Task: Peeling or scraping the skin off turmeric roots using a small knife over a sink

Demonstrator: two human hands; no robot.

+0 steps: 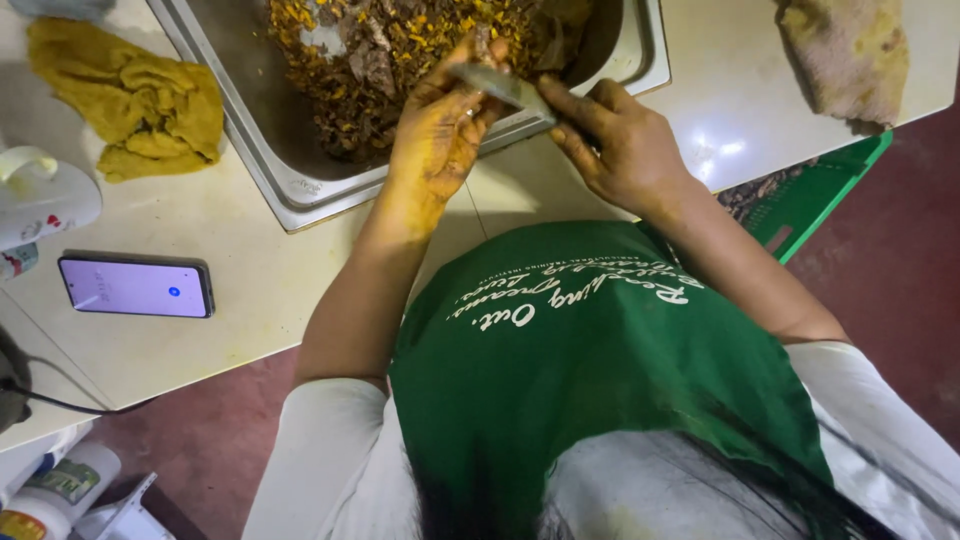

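My right hand (615, 140) grips the handle of a knife (505, 87), whose blade points left across the near rim of a steel tray (300, 190). My left hand (440, 130), stained yellow, pinches a small brown piece (482, 45) at the blade, above the tray's edge. The tray is filled with brown and yellow peelings and scraps (390, 50). Both hands meet over the tray's near side, on a pale counter (250, 280).
A yellow-stained cloth (135, 100) lies left of the tray. A phone with a lit screen (135, 286) rests near the counter's front edge. A brownish cloth (850, 55) is at the far right. A white cup (40, 195) sits at left. Bottles (55, 490) stand below.
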